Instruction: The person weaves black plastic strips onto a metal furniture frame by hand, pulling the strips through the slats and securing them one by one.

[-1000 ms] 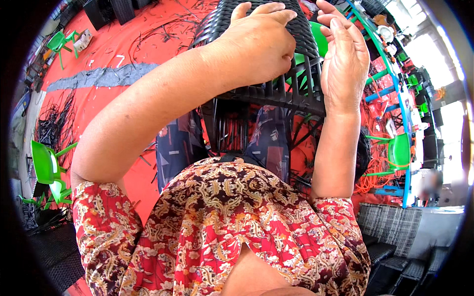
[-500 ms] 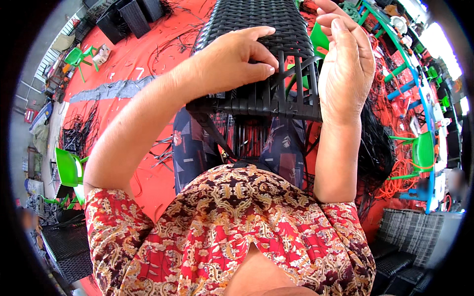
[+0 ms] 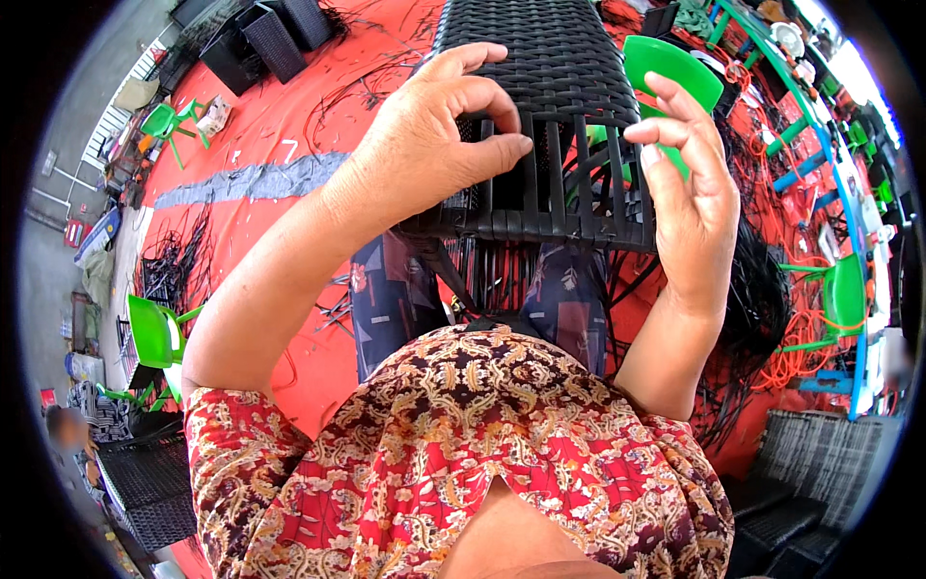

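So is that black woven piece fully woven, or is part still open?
Partly open: the black woven piece is closed on top, but bare upright strands with gaps show between the left hand and right hand.

An open-air wicker-weaving workshop. A red floor mat (image 3: pixel 280 125) is strewn with loose black weaving strands (image 3: pixel 174 261); finished black woven baskets (image 3: pixel 275 39) stand at its edge, and a half-woven black frame (image 3: pixel 540 116) sits among green plastic stools (image 3: pixel 154 328).

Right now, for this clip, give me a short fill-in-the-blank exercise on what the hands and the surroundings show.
1. The left hand pinches a strand on the ____ woven piece.
2. The right hand is ____, fingers spread, beside the weave's right edge.
3. The floor covering is ____.
4. The plastic chair at left is ____.

Missing words: black; open; red; green
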The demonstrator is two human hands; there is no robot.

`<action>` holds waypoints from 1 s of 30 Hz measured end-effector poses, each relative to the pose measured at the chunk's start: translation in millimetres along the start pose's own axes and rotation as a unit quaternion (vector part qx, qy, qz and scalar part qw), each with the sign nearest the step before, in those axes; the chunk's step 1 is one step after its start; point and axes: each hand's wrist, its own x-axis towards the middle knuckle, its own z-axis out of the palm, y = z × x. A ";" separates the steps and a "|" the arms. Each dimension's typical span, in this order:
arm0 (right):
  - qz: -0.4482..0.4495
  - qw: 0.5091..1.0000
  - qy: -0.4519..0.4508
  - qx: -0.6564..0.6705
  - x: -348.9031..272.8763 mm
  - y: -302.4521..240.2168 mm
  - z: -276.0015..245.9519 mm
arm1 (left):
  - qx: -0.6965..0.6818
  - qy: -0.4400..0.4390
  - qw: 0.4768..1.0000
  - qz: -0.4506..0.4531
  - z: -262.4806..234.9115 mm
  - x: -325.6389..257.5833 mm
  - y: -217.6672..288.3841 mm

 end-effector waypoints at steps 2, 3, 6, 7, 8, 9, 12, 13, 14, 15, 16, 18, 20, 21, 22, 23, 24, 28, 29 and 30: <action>0.001 0.999 -0.009 -0.036 -6.2 -2.2 -4.7 | 0.044 0.001 0.998 0.051 3.3 2.3 5.5; -0.001 0.999 -0.005 -0.048 -8.8 -3.6 -6.0 | 0.087 -0.021 0.993 0.080 4.7 3.9 8.3; -0.026 0.997 0.023 -0.069 -14.6 -8.3 -6.1 | 0.189 -0.038 0.975 0.107 4.9 6.3 14.9; -0.031 0.997 0.030 -0.069 -17.0 -10.0 -5.0 | 0.197 -0.055 0.973 0.106 3.9 7.5 15.4; -0.035 0.996 0.038 -0.069 -19.1 -10.8 -3.6 | 0.218 -0.076 0.967 0.105 2.9 8.6 15.4; -0.039 0.996 0.036 -0.072 -20.5 -11.2 -2.3 | 0.239 -0.097 0.960 0.105 1.7 9.5 14.7; -0.020 0.995 -0.008 -0.101 -23.5 -9.3 1.5 | 0.202 -0.186 0.959 0.076 1.1 13.9 9.7; -0.020 0.993 -0.023 -0.110 -23.2 -8.1 2.9 | 0.197 -0.187 0.960 0.073 1.2 14.4 8.4; -0.035 0.991 -0.030 -0.122 -23.0 -7.2 4.2 | 0.170 -0.192 0.964 0.068 1.3 15.3 7.3; -0.039 0.990 -0.037 -0.130 -22.7 -6.5 5.7 | 0.156 -0.195 0.966 0.064 0.6 16.1 6.6; -0.040 0.988 -0.049 -0.140 -22.1 -6.1 6.9 | 0.150 -0.205 0.965 0.057 0.2 17.0 6.5; -0.053 0.987 -0.042 -0.149 -21.7 -6.0 9.3 | 0.077 -0.209 0.975 0.014 -1.1 18.4 7.0; -0.054 0.989 -0.039 -0.133 -21.5 -6.0 10.7 | 0.006 -0.235 0.971 -0.044 -2.0 19.9 8.2; -0.051 0.989 -0.040 -0.135 -21.8 -6.3 11.1 | -0.032 -0.255 0.963 -0.078 -2.2 21.1 8.7; -0.047 0.989 -0.040 -0.135 -22.1 -6.2 11.1 | -0.045 -0.257 0.961 -0.088 -1.7 21.2 9.3; -0.041 0.989 -0.041 -0.135 -22.3 -6.5 10.9 | -0.059 -0.259 0.959 -0.099 -1.4 22.2 9.6; -0.042 0.989 -0.038 -0.133 -22.9 -6.3 10.6 | -0.049 -0.243 0.965 -0.086 0.1 21.7 9.9; -0.041 0.989 -0.038 -0.138 -24.9 -6.3 9.2 | 0.024 -0.221 0.975 -0.022 4.5 20.3 10.3; -0.036 0.990 -0.033 -0.135 -25.4 -6.2 8.9 | 0.014 -0.221 0.975 -0.030 5.4 19.8 10.8; -0.042 0.988 -0.037 -0.142 -25.8 -6.3 8.7 | 0.004 -0.226 0.973 -0.035 5.8 19.8 11.2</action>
